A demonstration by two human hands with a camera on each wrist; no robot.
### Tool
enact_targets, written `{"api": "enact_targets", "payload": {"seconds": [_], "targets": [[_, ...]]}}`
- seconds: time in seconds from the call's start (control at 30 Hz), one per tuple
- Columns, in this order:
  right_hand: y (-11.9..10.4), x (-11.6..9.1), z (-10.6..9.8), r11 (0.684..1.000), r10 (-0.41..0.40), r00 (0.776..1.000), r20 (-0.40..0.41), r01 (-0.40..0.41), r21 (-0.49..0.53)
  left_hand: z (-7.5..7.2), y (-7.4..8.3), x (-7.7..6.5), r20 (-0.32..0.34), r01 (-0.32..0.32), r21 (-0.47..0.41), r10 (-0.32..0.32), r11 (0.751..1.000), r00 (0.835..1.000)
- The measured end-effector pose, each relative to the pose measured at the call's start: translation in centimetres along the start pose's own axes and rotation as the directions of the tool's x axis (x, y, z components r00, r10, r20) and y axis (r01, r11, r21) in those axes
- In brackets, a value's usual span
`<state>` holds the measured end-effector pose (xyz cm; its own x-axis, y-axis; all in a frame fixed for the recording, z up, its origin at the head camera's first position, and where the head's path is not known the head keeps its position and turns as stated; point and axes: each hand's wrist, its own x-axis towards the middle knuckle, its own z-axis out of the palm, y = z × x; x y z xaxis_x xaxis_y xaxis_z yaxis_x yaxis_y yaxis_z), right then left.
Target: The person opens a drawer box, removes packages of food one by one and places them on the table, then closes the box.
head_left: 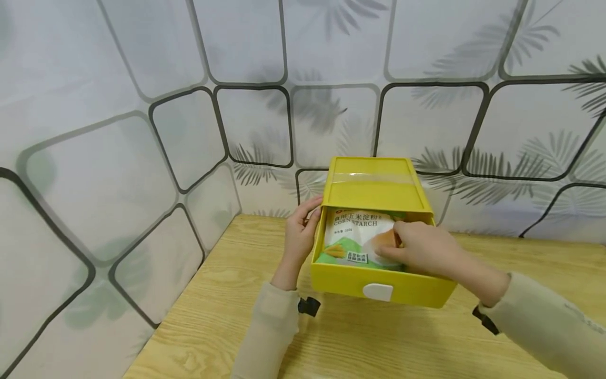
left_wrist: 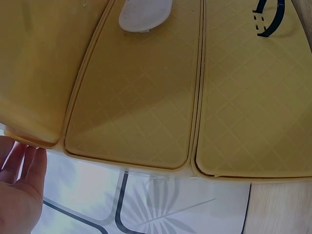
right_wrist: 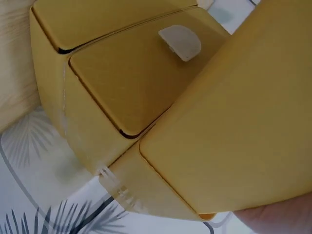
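The yellow drawer cabinet (head_left: 376,187) has its top drawer (head_left: 341,278) pulled out toward me. In it lies a white and green bag of corn starch (head_left: 352,231), its printed front facing up. My right hand (head_left: 428,247) reaches into the drawer and pinches the bag's right side, thumb across the front and the other fingertips hidden. My left hand (head_left: 299,231) rests on the cabinet's left side near the drawer opening, fingers extended. In the left wrist view, the left fingers (left_wrist: 34,168) touch the side edge by the pulled-out drawer.
Below the open drawer, the middle drawer (left_wrist: 131,97) with a white handle (left_wrist: 146,14) and a lower drawer (left_wrist: 253,107) are closed. Clear tape (head_left: 371,177) crosses the cabinet top. The cabinet stands on a wooden table (head_left: 227,305), close to a patterned wall covering (head_left: 331,121).
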<state>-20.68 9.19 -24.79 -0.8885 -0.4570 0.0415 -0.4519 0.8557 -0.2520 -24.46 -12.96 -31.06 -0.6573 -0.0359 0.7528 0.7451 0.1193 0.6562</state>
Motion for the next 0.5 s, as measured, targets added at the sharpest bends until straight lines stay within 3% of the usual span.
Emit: {"api": "enact_targets", "payload": {"seconds": [0.1, 0.23, 0.37, 0.5], "targets": [[0.2, 0.5, -0.3, 0.993, -0.007, 1.0, -0.018, 0.009, 0.114, 0.1, 0.0, 0.0, 0.001, 0.0, -0.002, 0.0, 1.0, 1.0], [0.5, 1.1, -0.8, 0.958, -0.02, 1.0, -0.007, 0.021, 0.286, 0.1, 0.1, 0.0, 0.0, 0.001, 0.002, -0.001, 1.0, 1.0], [0.7, 1.5, -1.1, 0.894, 0.014, 0.997, 0.074, -0.046, 0.445, 0.1, 0.1, 0.0, 0.001, 0.003, 0.018, -0.003, 1.0, 1.0], [0.7, 1.7, -1.0, 0.798, 0.06, 0.986, 0.155, -0.141, 0.587, 0.1, 0.1, 0.0, 0.004, 0.005, 0.019, -0.005, 1.0, 1.0]]}}
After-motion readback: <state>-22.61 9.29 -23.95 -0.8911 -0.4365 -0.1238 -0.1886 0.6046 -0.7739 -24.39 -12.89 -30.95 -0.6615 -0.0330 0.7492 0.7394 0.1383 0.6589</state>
